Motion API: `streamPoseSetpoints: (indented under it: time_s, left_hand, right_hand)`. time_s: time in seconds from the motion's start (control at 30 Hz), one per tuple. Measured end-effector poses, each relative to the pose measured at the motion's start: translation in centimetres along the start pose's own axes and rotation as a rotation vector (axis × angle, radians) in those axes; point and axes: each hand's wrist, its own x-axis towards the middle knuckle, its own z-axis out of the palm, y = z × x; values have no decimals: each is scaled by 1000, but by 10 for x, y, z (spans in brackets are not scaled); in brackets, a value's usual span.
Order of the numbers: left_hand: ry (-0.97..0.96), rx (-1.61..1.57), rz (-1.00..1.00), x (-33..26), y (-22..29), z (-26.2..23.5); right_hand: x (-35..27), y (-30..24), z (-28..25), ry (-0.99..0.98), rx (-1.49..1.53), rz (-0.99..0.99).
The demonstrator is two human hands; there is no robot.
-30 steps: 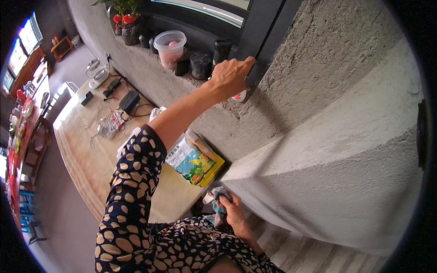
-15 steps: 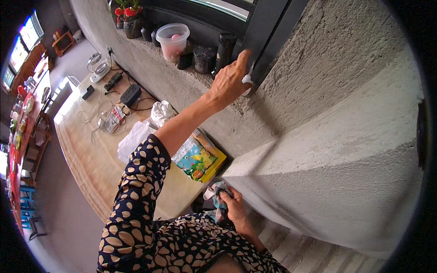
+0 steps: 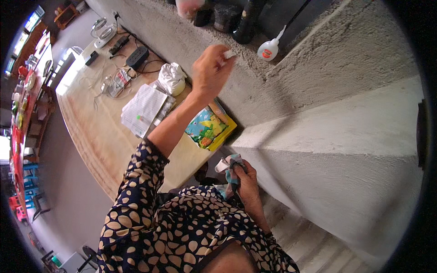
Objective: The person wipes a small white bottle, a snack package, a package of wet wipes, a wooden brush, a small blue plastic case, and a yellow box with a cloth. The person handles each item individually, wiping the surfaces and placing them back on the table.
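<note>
My left hand [image 3: 210, 73] is raised in front of the concrete wall, its fingers curled around a small whitish thing [image 3: 229, 54] whose kind I cannot make out. Just right of it, a small white squeeze bottle [image 3: 267, 50] with a thin nozzle and a red mark lies on the window ledge, apart from my fingers. Lower down, close to my body, my right hand [image 3: 246, 178] grips a crumpled cloth [image 3: 233, 170] in grey-teal and pink.
Dark jars [image 3: 226, 17] line the ledge. On the pale table [image 3: 91, 150] lie papers [image 3: 144, 108], a white bag [image 3: 172, 78], a yellow-and-blue package [image 3: 210, 123], a power strip [image 3: 137, 58] and tangled cords. The sloping concrete wall [image 3: 327, 132] rises at right.
My left hand has drawn back from beside the window frame, leftward across the wall, uncovering the white bottle. My right hand keeps the cloth. The view has shifted, so the ledge sits higher.
</note>
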Motion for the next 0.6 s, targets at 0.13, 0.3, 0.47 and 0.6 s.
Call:
streamPoseSetpoints:
  time_s: [0.13,0.3,0.47,0.6]
  left_hand:
    - [75,5,-472,-106,-85,-44]
    - [151,172,-1511,-244,-154,-71]
    - [127,59,-1757,-273,-165,-49]
    - [66,41,-1793,-295,-193,-44]
  right_hand:
    - [5,12,-14,-38,29,-28]
    - [10,20,-17,-65,-11,20]
    - [13,17,-5,-53,-75,61]
    - [18,17,-7,-24,-94,65]
